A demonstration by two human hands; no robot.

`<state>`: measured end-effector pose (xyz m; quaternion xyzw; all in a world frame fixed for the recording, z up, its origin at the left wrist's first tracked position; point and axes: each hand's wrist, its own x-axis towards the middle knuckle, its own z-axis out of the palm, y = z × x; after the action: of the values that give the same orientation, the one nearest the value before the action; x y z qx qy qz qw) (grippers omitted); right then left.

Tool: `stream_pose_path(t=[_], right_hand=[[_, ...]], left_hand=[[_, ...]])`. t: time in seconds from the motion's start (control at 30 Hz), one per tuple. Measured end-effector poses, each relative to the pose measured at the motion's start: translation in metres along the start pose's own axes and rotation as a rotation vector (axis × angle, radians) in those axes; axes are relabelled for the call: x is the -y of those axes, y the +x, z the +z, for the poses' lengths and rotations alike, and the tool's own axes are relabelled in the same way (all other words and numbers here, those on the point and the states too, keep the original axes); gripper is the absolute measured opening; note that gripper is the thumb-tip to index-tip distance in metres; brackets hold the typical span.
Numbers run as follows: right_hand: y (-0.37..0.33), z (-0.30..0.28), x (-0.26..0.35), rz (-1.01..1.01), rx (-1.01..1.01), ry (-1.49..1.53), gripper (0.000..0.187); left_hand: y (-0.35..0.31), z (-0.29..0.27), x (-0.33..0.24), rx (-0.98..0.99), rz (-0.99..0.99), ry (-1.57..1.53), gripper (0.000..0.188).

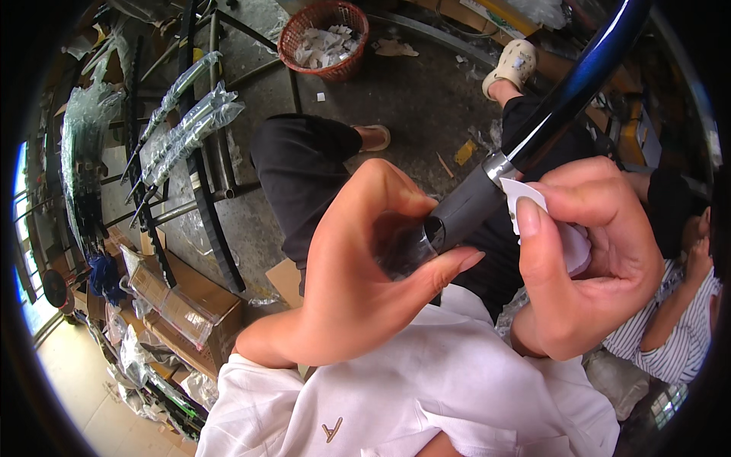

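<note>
My left hand [350,282] is closed round the lower end of a glossy blue-black pole [582,84]. This end has a dark grey sleeve [466,207], topped by a silver ring [496,167]. Something clear and shiny, perhaps plastic film, shows between the left thumb and fingers. The pole slants up to the far right, out of view. Close beside the ring, my right hand [594,251] pinches a small white paper piece [524,192] between thumb and forefinger. A pale curled piece [575,247] rests under its bent fingers.
A red basket [293,42] of white scraps stands on the floor ahead. Plastic-wrapped poles [186,137] lean on a metal rack at left, above cardboard boxes [179,305]. Another person in a striped shirt [674,327] sits close at right.
</note>
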<state>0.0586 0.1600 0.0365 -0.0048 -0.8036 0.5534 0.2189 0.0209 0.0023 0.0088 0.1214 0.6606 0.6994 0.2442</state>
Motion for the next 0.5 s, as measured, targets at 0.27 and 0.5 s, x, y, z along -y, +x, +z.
stream_pose_path(t=[0.27,0.5], right_hand=[[0.010,-0.022,-0.010,0.083,0.035,0.283,0.018],[0.001,-0.022,-0.023,0.200,-0.129,0.363,0.019]], left_hand=[[0.008,-0.006,-0.006,0.126,-0.310,-0.347,0.036],[0.021,-0.019,0.004,0.135,-0.188,-0.426,0.053]])
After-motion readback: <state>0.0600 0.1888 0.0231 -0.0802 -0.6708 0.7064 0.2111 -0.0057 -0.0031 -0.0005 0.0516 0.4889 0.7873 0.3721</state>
